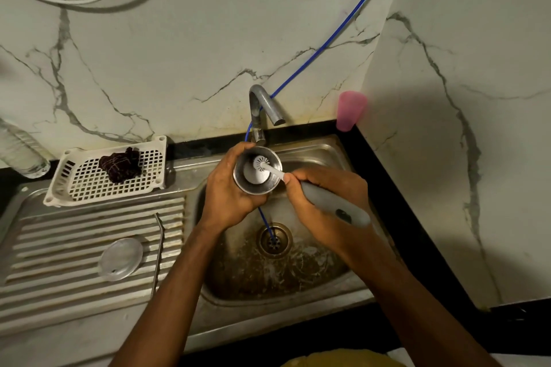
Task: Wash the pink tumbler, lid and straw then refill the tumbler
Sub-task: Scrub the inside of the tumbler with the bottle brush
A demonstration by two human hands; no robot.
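- Head view, at the sink point(301, 280): a person scrubs the inside of a steel-lined tumbler point(242, 176) held over the basin just below the tap point(262, 104). Its outer colour is hidden by the grip.
- The left hand point(229, 188) is wrapped round the tumbler's body, mouth tilted toward the camera. The right hand point(325, 197) is closed on the grey handle of a bottle brush point(337, 206), whose white bristle head sits inside the cup.
- The clear lid point(120, 258) lies flat on the ribbed draining board point(59, 235) to the left. The bent metal straw point(158, 253) lies just beside it.
- A white basket point(86, 185) holding a dark cloth point(120, 164) stands behind them. A pink cup point(351, 110) sits upturned at the bench corner, and a blue tube point(337, 36) runs down into the drain.
- No stream shows at the spout.
- The work appears to be at its first stage, brushing the tumbler. Lid, straw and refill seem yet to come.
- The next move likely calls for a rinse under the tap, keeping a firm hold on the wet steel, before setting it down and reaching for the lid.
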